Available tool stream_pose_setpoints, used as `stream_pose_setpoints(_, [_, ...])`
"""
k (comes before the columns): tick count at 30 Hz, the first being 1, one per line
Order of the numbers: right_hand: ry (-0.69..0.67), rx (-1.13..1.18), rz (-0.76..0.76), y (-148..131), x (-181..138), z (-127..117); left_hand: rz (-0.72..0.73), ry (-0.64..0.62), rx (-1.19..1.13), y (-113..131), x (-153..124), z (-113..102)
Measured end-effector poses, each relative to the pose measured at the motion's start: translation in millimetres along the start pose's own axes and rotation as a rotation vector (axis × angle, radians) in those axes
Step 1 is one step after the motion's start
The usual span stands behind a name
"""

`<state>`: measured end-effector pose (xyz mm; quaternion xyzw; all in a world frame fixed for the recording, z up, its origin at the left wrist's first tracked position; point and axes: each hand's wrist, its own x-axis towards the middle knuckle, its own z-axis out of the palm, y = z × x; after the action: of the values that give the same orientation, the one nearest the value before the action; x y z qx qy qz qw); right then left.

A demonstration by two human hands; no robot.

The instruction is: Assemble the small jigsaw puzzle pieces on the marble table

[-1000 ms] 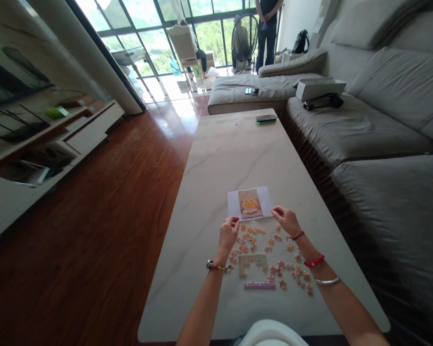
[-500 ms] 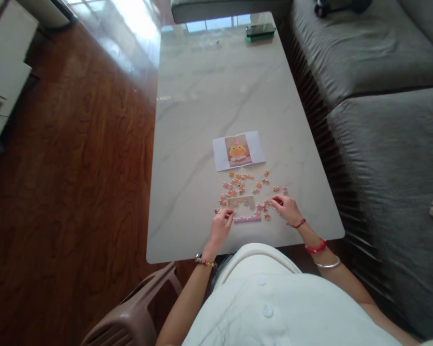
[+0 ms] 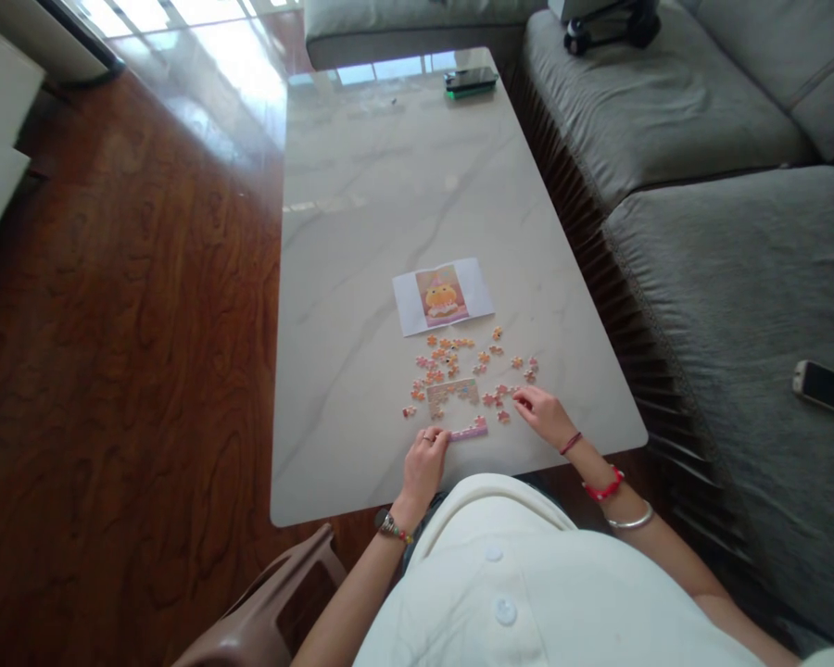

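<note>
Several loose jigsaw pieces [image 3: 459,361] lie scattered on the pale marble table [image 3: 361,278], below a reference picture [image 3: 443,295] of an orange figure on white paper. A small joined block of pieces [image 3: 451,393] sits among them, and a pink strip of joined pieces [image 3: 470,432] lies nearest me. My left hand [image 3: 423,461] rests at the left end of that strip, fingers curled onto it. My right hand [image 3: 543,413] lies on the table right of the pieces, fingertips pinched at a loose piece I cannot make out.
A dark phone on something green [image 3: 470,81] lies at the table's far end. A grey sofa [image 3: 701,232] runs along the right, with a phone [image 3: 828,389] on its seat. Wooden floor [image 3: 111,324] is to the left. A brown plastic chair [image 3: 271,611] is under me.
The view dropped from the room to the table. Both hands left the reference picture's lower corners and came back to the near pieces; the left hand moved down to the pink strip.
</note>
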<state>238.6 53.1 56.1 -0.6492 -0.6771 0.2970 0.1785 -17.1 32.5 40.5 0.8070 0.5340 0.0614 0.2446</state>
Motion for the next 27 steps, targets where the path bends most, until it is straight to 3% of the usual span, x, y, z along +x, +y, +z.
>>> stream_pose_setpoints(4, [-0.007, -0.136, -0.034, -16.9, 7.7, 20.0, -0.047, 0.052, -0.046, -2.1, -6.5, 3.2])
stream_pose_setpoints(8, [-0.042, -0.26, -0.002, -21.5, 14.8, 32.2, -0.128, 0.185, -0.193, -9.6, -13.0, 4.1])
stream_pose_setpoints(13, [-0.021, -0.187, 0.027, -13.1, 17.7, 33.0, -0.201, 0.262, -0.249, -23.6, -22.7, -0.1])
stream_pose_setpoints(17, [-0.027, 0.167, 0.092, -24.0, 20.0, 29.1, -0.172, 0.195, -0.256, -23.9, -25.2, -1.8])
stream_pose_setpoints(22, [-0.306, 0.857, 0.221, -59.6, 26.4, 36.8, -0.212, 0.248, -0.384, -17.6, -17.5, -9.0])
stream_pose_setpoints(24, [-0.366, 0.988, 0.291, -70.8, 28.6, 42.9, -0.253, 0.22, -0.552, -13.9, -11.8, -13.3])
stream_pose_setpoints(27, [-0.39, 0.994, 0.364, -80.6, 29.1, 51.0, -0.289, 0.076, -0.882, -6.7, -1.3, -18.3])
